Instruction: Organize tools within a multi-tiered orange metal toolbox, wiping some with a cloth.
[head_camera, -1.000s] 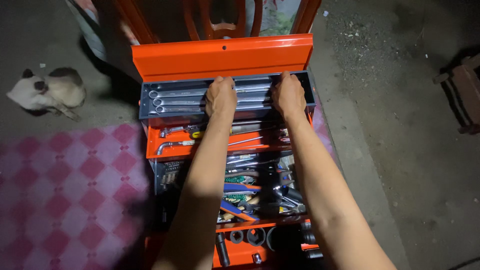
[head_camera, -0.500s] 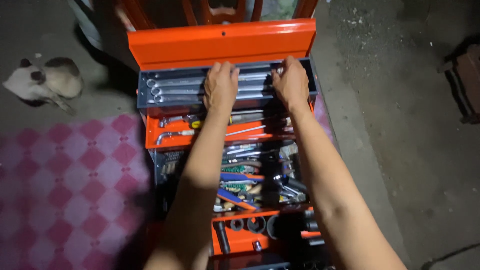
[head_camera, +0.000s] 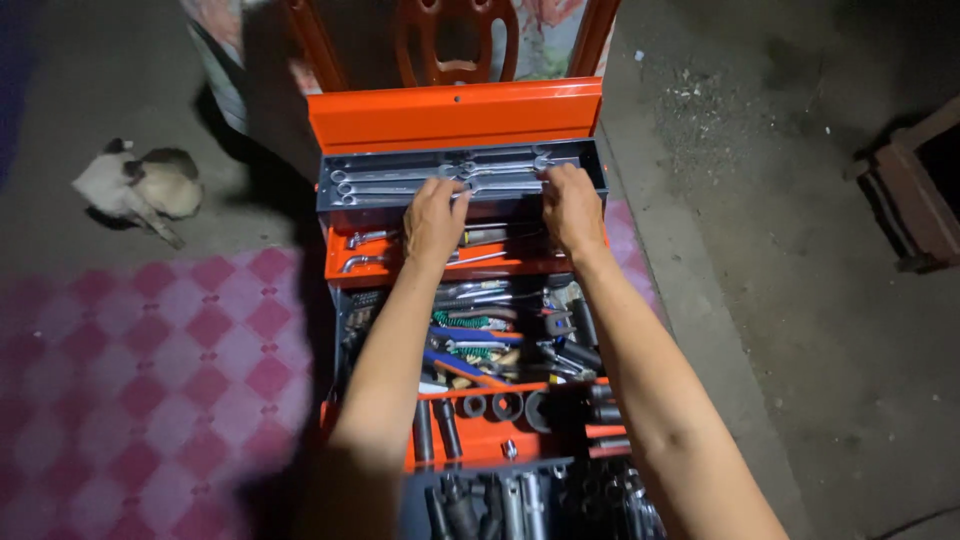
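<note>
An orange folding toolbox (head_camera: 455, 115) stands open on the floor, its trays stepped out toward me. The top grey tray (head_camera: 380, 185) holds a row of silver wrenches (head_camera: 390, 178). My left hand (head_camera: 432, 220) rests on that tray's near edge, fingers curled over it. My right hand (head_camera: 572, 208) grips the same edge further right. Below them an orange tray (head_camera: 372, 262) carries a few bent wrenches. A grey tray (head_camera: 355, 320) under my arms is full of pliers and screwdrivers (head_camera: 470, 350).
Sockets (head_camera: 490, 407) lie in a lower orange tray, and more tools (head_camera: 520, 500) fill the nearest one. A cat (head_camera: 140, 188) sits on the concrete at left. A pink checked mat (head_camera: 140, 370) covers the floor at left. A wooden chair (head_camera: 455, 40) stands behind; a wooden crate (head_camera: 910, 200) at right.
Both hands have drawn back from the far edge of the top wrench tray to its near edge. The view has pulled back, showing more lower trays.
</note>
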